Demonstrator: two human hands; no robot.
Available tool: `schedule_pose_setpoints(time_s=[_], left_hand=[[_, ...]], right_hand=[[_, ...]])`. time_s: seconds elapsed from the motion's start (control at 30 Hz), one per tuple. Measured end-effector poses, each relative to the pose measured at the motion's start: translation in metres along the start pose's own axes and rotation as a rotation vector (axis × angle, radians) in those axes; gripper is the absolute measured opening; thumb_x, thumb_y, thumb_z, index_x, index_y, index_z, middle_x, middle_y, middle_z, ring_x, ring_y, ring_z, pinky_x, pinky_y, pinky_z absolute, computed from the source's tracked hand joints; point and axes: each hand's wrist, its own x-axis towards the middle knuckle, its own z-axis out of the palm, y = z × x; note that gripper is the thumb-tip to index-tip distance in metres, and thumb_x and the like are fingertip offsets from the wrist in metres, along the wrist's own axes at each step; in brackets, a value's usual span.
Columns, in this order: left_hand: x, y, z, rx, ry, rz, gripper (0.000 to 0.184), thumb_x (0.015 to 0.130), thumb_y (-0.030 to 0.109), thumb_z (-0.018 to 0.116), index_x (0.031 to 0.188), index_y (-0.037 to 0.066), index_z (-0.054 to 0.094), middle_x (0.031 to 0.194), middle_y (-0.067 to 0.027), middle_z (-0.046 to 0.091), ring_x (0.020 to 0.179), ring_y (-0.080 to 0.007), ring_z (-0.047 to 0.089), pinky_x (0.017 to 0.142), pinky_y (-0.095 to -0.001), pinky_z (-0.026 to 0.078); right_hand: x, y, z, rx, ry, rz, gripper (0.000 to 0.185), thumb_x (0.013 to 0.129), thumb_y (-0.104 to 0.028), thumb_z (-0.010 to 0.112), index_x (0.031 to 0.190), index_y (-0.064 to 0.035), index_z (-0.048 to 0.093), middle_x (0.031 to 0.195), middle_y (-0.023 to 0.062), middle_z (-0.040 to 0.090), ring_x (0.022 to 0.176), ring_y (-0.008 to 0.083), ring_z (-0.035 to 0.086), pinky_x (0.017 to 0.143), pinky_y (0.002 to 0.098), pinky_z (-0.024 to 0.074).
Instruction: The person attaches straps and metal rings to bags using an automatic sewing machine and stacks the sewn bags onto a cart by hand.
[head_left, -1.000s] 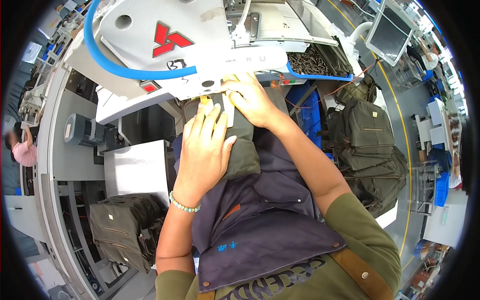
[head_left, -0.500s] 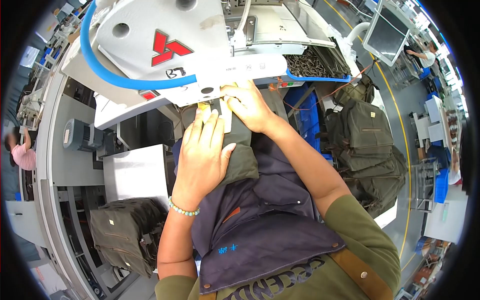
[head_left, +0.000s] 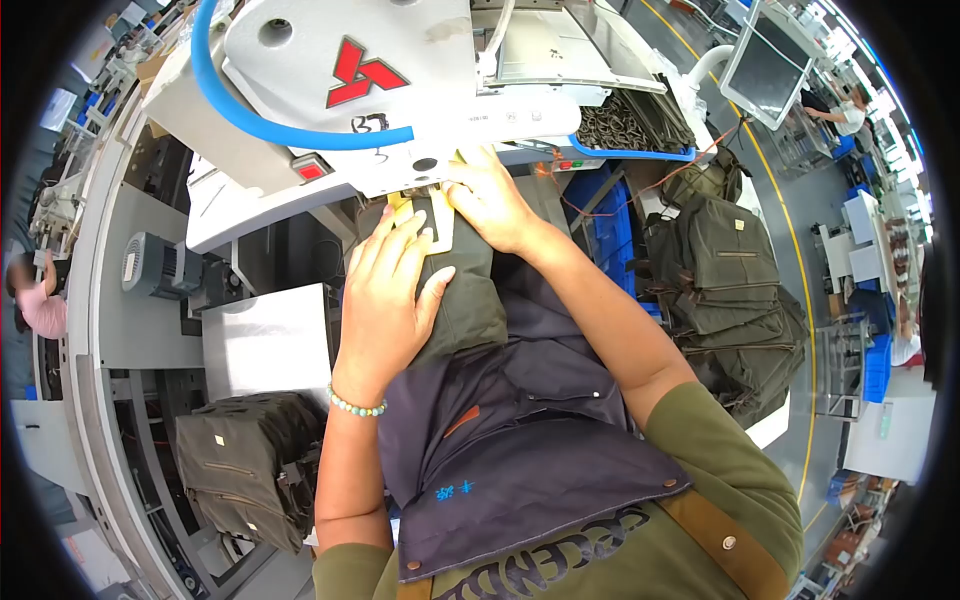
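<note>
- Left hand (head_left: 385, 290) is lying flat and outspread on green cloth (head_left: 467, 312).
- That cloth is sitting just before the white machine (head_left: 300, 95).
- Right hand (head_left: 488, 200) is curling near the machine, grip unclear from here.

A monitor (head_left: 766, 72) stands right, a pink-clad person (head_left: 42, 308) left.

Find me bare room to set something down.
The metal panel between the motor and the lower left bags looks bare. Crowded: the right table, mostly under other bags, and the machine front, with left hand, right hand and cloth.
</note>
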Motion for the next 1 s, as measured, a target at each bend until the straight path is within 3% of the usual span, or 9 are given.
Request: schedule_pose_setpoints(time_s=[0.13,0.23,0.47,0.6,0.67,0.8,0.9,1.0], left_hand=[[0.003,-0.010,-0.004,-0.141,-0.005,-0.056,0.032,0.091,0.003,0.062,0.123,0.000,0.063,0.133,-0.0176,0.060,0.130,-0.0358,0.053,0.105,-0.0423,0.043],[0.005,-0.019,-0.002,-0.343,0.061,-0.167,0.027,0.096,0.005,0.055,0.120,-0.002,0.063,0.133,-0.0166,0.059,0.121,-0.0360,0.057,0.103,-0.0430,0.044],[0.008,-0.032,0.003,-0.159,0.062,-0.165,0.033,0.098,0.005,0.050,0.128,-0.002,0.061,0.128,-0.0210,0.061,0.120,-0.0380,0.056,0.106,-0.0439,0.043],[0.017,-0.033,0.003,-0.074,0.040,-0.160,0.034,0.097,0.004,0.050,0.129,-0.004,0.060,0.126,-0.0238,0.060,0.119,-0.0397,0.055,0.107,-0.0456,0.041],[0.021,-0.035,0.005,-0.007,0.035,-0.047,0.035,0.096,0.003,0.049,0.129,-0.005,0.059,0.124,-0.0248,0.060,0.118,-0.0406,0.055,0.108,-0.0471,0.041],[0.022,-0.032,0.008,-0.034,0.040,-0.061,0.036,0.096,0.003,0.050,0.130,-0.005,0.059,0.123,-0.0246,0.061,0.117,-0.0394,0.056,0.107,-0.0471,0.041],[0.021,-0.029,0.008,0.028,-0.012,-0.116,0.033,0.099,0.007,0.049,0.129,-0.004,0.059,0.129,-0.0204,0.062,0.120,-0.0360,0.056,0.106,-0.0434,0.042],[0.018,-0.024,0.004,0.039,0.027,-0.034,0.037,0.092,0.001,0.053,0.127,-0.002,0.061,0.126,-0.0190,0.063,0.118,-0.0368,0.057,0.105,-0.0448,0.043]], right_hand=[[0.009,0.008,-0.002,0.002,-0.087,0.095,0.024,0.088,-0.012,0.053,0.104,-0.0034,0.069,0.120,0.0151,0.059,0.117,0.0357,0.047,0.104,0.0442,0.0392],[0.014,0.015,-0.004,0.037,-0.115,0.111,0.025,0.088,-0.012,0.052,0.105,-0.0033,0.069,0.114,0.0145,0.062,0.113,0.0343,0.051,0.102,0.0437,0.0412],[0.028,0.017,-0.006,0.105,-0.126,0.163,0.032,0.090,-0.007,0.051,0.117,-0.0015,0.067,0.106,0.0193,0.070,0.097,0.0339,0.067,0.090,0.0407,0.0512],[0.033,0.017,-0.008,0.146,-0.115,0.213,0.031,0.090,-0.006,0.051,0.116,-0.0009,0.067,0.106,0.0191,0.070,0.100,0.0324,0.067,0.091,0.0395,0.0507],[0.032,0.026,-0.007,0.118,-0.079,0.154,0.032,0.091,-0.006,0.050,0.117,-0.0013,0.067,0.107,0.0182,0.070,0.100,0.0318,0.066,0.090,0.0393,0.0507],[0.028,0.030,-0.010,0.181,-0.028,0.115,0.030,0.091,-0.007,0.050,0.114,-0.0016,0.068,0.107,0.0173,0.069,0.100,0.0318,0.065,0.090,0.0406,0.0504],[0.023,0.029,-0.013,0.183,-0.065,0.160,0.028,0.091,-0.010,0.050,0.110,-0.0032,0.070,0.109,0.0152,0.068,0.102,0.0313,0.063,0.093,0.0409,0.0480],[0.014,0.025,-0.012,0.111,-0.061,0.112,0.027,0.088,-0.013,0.054,0.107,-0.0073,0.072,0.112,0.0108,0.066,0.110,0.0304,0.055,0.101,0.0403,0.0406]])
